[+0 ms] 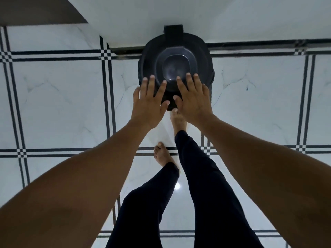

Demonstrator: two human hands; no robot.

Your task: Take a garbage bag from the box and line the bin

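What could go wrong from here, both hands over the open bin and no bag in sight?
1. Both the left hand and right hand are empty and spread over the black bin; no bag or box is in view, so lining cannot start yet.
2. The lid seems held up by the right foot on the pedal; easing off may drop it onto the fingers.
3. Bare feet on glossy floor tiles may slip.

Black bin (176,56), white marble floor (62,97) w/ black-striped grid.
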